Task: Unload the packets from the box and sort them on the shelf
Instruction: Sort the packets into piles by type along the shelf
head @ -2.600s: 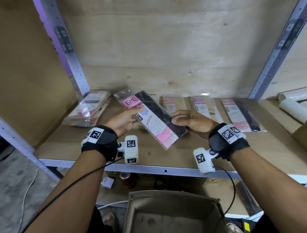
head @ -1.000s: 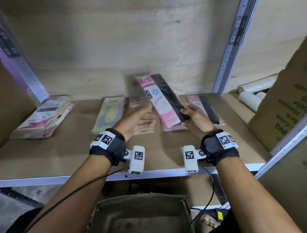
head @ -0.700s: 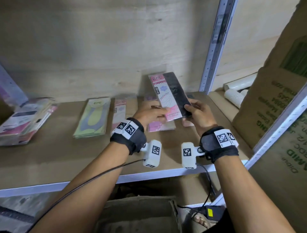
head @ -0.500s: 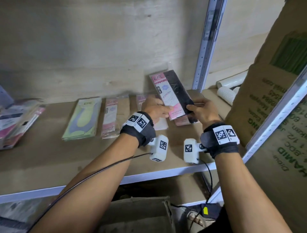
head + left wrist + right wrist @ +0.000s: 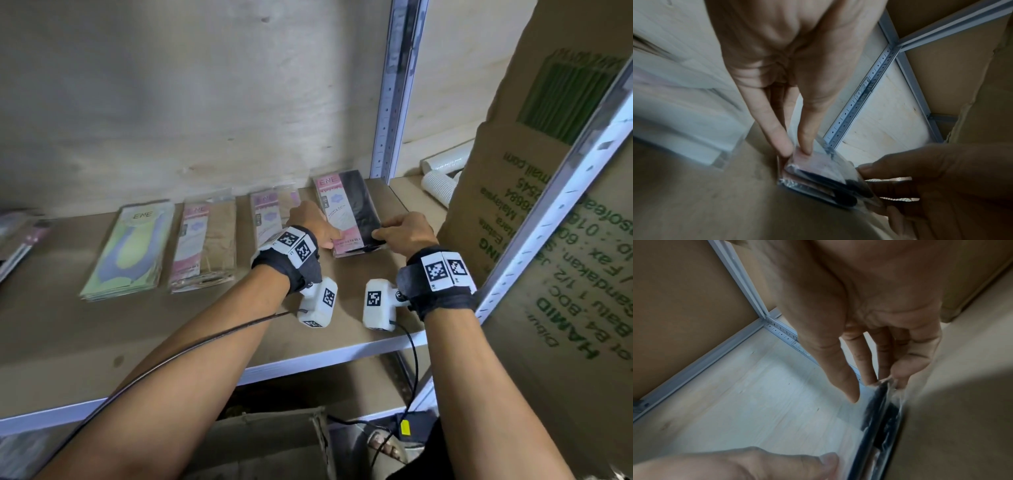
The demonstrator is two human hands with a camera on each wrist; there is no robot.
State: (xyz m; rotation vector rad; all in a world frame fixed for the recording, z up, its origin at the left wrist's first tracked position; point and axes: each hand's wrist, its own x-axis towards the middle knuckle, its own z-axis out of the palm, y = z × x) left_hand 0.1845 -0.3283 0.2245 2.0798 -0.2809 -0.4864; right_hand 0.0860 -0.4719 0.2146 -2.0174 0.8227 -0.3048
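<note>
A pink-and-black packet (image 5: pixel 346 212) lies at the right end of the shelf (image 5: pixel 308 359), on or just above another like it (image 5: pixel 830 194). My left hand (image 5: pixel 334 240) pinches its near left corner between thumb and finger (image 5: pixel 805 146). My right hand (image 5: pixel 378 236) pinches the near right edge (image 5: pixel 887 384). The left wrist view shows the packet (image 5: pixel 818 168) and the right hand (image 5: pixel 920 186) beside it. The cardboard box (image 5: pixel 260 445) stands below the shelf, its inside hidden.
Along the shelf lie a green packet stack (image 5: pixel 130 246), a pink-and-tan stack (image 5: pixel 205 240), a pink stack (image 5: pixel 270 212) partly behind my left hand, and more packets (image 5: pixel 20 236) far left. A metal upright (image 5: pixel 394 89), white cups (image 5: pixel 438 181) and a big carton (image 5: pixel 548 205) stand right.
Both hands carried the pink-and-black packet rightward and lowered it flat at the right end of the shelf. The left hand regripped its near corner.
</note>
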